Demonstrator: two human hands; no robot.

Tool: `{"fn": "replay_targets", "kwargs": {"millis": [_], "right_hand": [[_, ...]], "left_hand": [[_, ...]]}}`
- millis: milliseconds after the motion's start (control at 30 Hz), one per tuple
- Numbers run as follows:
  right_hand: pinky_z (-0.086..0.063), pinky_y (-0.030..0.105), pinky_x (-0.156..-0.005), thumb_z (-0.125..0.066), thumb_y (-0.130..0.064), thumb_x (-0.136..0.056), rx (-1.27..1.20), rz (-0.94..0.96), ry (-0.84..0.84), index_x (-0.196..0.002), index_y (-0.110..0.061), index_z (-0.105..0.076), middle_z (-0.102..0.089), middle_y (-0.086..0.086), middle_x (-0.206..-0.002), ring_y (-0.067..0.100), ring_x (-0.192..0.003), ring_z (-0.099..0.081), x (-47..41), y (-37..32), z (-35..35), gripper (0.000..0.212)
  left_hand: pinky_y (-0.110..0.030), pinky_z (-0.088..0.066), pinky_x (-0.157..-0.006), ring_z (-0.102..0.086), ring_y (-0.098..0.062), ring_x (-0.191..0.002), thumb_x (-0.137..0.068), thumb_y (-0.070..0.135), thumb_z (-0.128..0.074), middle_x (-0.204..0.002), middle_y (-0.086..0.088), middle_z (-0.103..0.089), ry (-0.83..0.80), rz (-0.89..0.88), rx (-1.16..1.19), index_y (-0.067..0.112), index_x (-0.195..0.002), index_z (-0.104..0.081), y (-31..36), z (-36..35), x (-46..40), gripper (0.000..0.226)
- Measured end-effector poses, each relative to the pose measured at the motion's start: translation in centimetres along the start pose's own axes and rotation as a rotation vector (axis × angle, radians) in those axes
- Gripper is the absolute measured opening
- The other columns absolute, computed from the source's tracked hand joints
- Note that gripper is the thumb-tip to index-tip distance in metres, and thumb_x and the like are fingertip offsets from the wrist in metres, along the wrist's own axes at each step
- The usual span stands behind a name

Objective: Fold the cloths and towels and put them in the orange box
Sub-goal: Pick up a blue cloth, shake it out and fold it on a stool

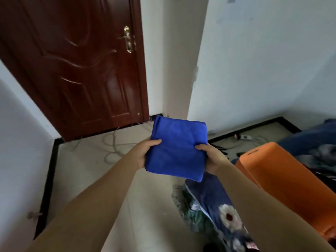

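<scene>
A bright blue cloth (177,149), folded into a flat rectangle, is held out in front of me above the floor. My left hand (145,151) grips its left edge, thumb on top. On the right edge, my right hand (211,158) holds it the same way. The orange box (283,168) stands low at the right, just beyond my right forearm; its inside is not visible from here.
A dark blue flowered fabric (216,211) lies crumpled on the floor beneath my hands. More dark cloths (312,142) are piled behind the box. Loose cables (112,144) and a power strip (243,137) lie on the tiled floor near a closed brown door (81,70).
</scene>
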State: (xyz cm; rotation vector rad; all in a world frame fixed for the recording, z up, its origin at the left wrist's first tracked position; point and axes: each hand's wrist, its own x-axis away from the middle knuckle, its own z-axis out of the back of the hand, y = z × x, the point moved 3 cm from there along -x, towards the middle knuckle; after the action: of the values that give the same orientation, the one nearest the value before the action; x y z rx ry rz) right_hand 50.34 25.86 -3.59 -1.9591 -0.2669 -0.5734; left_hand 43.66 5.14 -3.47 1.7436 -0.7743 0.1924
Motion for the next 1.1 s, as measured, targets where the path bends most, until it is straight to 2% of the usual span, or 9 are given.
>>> {"fn": "replay_targets", "kwargs": {"millis": [300, 467, 567, 667, 733, 833, 933, 1000, 1100], "right_hand": [[-0.049, 0.038, -0.072, -0.053, -0.007, -0.087, -0.145, -0.064, 0.281, -0.111, -0.008, -0.060, -0.067, 0.010, -0.098, 0.026, -0.090, -0.062, -0.3, -6.8, 24.1, 0.025], [-0.051, 0.035, -0.064, -0.051, -0.006, -0.089, -0.378, -0.069, 0.519, -0.119, -0.010, -0.057, -0.073, 0.008, -0.087, 0.024, -0.082, -0.065, -0.1, -4.3, 36.9, 0.031], [-0.051, 0.039, -0.070, -0.048, -0.005, -0.091, -0.515, -0.118, 0.607, -0.112, -0.006, -0.060, -0.067, 0.016, -0.111, 0.028, -0.090, -0.064, -1.9, 0.1, 42.9, 0.024], [-0.054, 0.046, -0.077, -0.049, -0.005, -0.092, -0.513, -0.223, 0.655, -0.123, -0.007, -0.057, -0.061, 0.021, -0.122, 0.035, -0.104, -0.061, -4.6, 5.3, 46.5, 0.031], [-0.053, 0.053, -0.081, -0.055, -0.007, -0.090, -0.507, -0.297, 0.697, -0.128, -0.007, -0.053, -0.059, 0.023, -0.126, 0.038, -0.104, -0.061, -6.6, 8.5, 48.3, 0.038], [-0.059, 0.045, -0.063, -0.058, -0.007, -0.090, -0.467, -0.367, 0.724, -0.132, -0.004, -0.048, -0.058, 0.022, -0.123, 0.036, -0.096, -0.063, -9.9, 11.1, 49.4, 0.043], [-0.054, 0.031, -0.041, -0.054, -0.008, -0.094, -0.454, -0.433, 0.727, -0.140, -0.005, -0.038, -0.049, 0.021, -0.138, 0.039, -0.107, -0.059, -12.5, 12.2, 49.0, 0.049], [-0.054, 0.036, -0.051, -0.051, -0.011, -0.096, -0.426, -0.473, 0.708, -0.143, -0.005, -0.034, -0.041, 0.021, -0.146, 0.041, -0.122, -0.051, -13.4, 12.3, 48.5, 0.051], [-0.044, 0.043, -0.081, -0.049, -0.013, -0.097, -0.370, -0.556, 0.711, -0.145, -0.001, -0.029, -0.033, 0.021, -0.150, 0.040, -0.131, -0.042, -13.5, 12.3, 48.3, 0.053]], "left_hand": [[-0.034, -0.053, -0.075, -0.067, -0.022, -0.093, -0.092, 0.019, -0.059, -0.107, -0.006, -0.071, -0.154, 0.188, -0.202, 0.013, -0.116, -0.062, -5.0, -23.7, -12.9, 0.025], [-0.035, -0.048, -0.094, -0.061, -0.025, -0.105, -0.094, 0.010, -0.053, -0.122, -0.012, -0.064, -0.235, 0.101, -0.653, 0.010, -0.120, -0.060, -10.8, -35.8, -20.7, 0.027], [-0.031, -0.042, -0.092, -0.057, -0.030, -0.113, -0.092, 0.017, -0.054, -0.123, -0.014, -0.062, -0.230, -0.006, -1.084, 0.007, -0.120, -0.058, -16.0, -40.7, -26.3, 0.031], [-0.035, -0.042, -0.093, -0.055, -0.033, -0.116, -0.094, 0.023, -0.050, -0.126, -0.015, -0.058, -0.240, -0.016, -1.383, 0.007, -0.120, -0.054, -21.8, -42.6, -30.5, 0.030], [-0.039, -0.044, -0.093, -0.055, -0.032, -0.116, -0.096, 0.021, -0.047, -0.126, -0.012, -0.059, -0.209, 0.008, -1.484, 0.012, -0.122, -0.053, -25.4, -42.8, -33.1, 0.029], [-0.041, -0.045, -0.094, -0.055, -0.032, -0.120, -0.098, 0.015, -0.041, -0.129, -0.011, -0.058, -0.148, 0.021, -1.581, 0.014, -0.128, -0.052, -28.8, -42.2, -36.4, 0.032], [-0.042, -0.045, -0.094, -0.055, -0.033, -0.120, -0.097, 0.008, -0.034, -0.129, -0.014, -0.058, -0.108, 0.013, -1.690, 0.010, -0.125, -0.054, -31.0, -41.1, -38.7, 0.034], [-0.042, -0.046, -0.087, -0.057, -0.034, -0.115, -0.097, 0.005, -0.031, -0.125, -0.015, -0.060, -0.126, -0.024, -1.795, 0.007, -0.119, -0.054, -31.8, -40.6, -39.2, 0.031], [-0.041, -0.046, -0.078, -0.060, -0.033, -0.108, -0.096, 0.003, -0.033, -0.120, -0.015, -0.061, -0.188, -0.105, -1.952, 0.005, -0.118, -0.050, -32.5, -40.5, -39.5, 0.027]]}}
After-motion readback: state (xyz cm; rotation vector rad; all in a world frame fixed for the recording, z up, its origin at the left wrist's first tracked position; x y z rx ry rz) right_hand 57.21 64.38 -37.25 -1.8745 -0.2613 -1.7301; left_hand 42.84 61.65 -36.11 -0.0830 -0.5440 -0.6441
